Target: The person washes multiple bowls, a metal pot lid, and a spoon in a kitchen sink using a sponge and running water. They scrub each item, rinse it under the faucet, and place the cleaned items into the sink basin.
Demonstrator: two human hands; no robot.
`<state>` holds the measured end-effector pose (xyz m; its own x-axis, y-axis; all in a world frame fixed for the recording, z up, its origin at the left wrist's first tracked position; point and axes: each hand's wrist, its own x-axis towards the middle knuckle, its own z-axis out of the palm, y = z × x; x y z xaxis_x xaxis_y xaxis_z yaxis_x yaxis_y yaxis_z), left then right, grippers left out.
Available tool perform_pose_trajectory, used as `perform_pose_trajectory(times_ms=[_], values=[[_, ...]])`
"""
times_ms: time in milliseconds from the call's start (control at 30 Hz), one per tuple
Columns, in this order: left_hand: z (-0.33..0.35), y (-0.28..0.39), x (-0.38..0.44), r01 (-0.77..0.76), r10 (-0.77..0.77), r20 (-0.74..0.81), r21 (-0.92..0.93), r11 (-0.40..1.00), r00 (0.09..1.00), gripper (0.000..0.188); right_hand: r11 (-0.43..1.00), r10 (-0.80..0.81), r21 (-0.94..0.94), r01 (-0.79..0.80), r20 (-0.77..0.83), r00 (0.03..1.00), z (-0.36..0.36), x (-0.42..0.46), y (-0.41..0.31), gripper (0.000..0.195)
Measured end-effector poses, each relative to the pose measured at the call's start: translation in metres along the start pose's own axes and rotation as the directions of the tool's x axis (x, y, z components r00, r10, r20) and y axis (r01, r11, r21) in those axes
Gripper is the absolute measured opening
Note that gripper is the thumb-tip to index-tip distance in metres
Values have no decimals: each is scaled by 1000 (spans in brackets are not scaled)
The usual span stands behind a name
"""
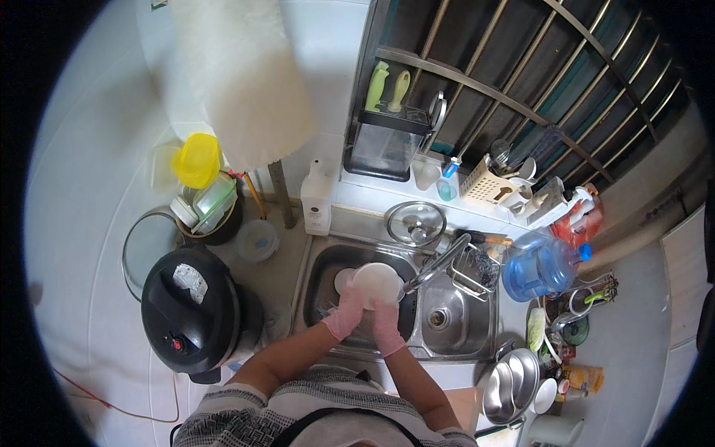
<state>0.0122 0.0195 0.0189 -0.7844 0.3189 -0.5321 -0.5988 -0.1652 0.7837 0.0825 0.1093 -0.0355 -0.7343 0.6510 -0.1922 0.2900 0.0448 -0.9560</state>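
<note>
Over the left basin of a stainless steel double sink [313, 329], a white bowl [378, 284] is held between my two hands, which wear pink gloves. My left hand [347, 313] grips its left side, and my right hand [385, 327] is at its lower edge. The fingers are partly hidden or blurred. More white dishware [342, 279] lies in the basin beneath and beside the bowl. The curved metal faucet [441, 262] ends just right of the bowl.
A black electric pressure cooker [190, 313] stands at the left. Behind the sink are a white bottle [317, 201] and a glass lid [416, 223]. To the right are a wire rack [475, 274], a blue water jug [539, 271] and a divided steel pot [511, 385].
</note>
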Motion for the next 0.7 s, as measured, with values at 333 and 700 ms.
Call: perform_pose_trajectory(times_ms=[333, 700], values=[[-36, -1, -42, -772, 508, 727, 612, -171, 463, 45, 926, 258, 171, -337, 366, 894, -46, 41, 28, 50], [-44, -41, -5, -647, 235, 603, 715, 266, 763, 34, 528, -708, -546, 651, 141, 692, -9, -15, -52, 34]])
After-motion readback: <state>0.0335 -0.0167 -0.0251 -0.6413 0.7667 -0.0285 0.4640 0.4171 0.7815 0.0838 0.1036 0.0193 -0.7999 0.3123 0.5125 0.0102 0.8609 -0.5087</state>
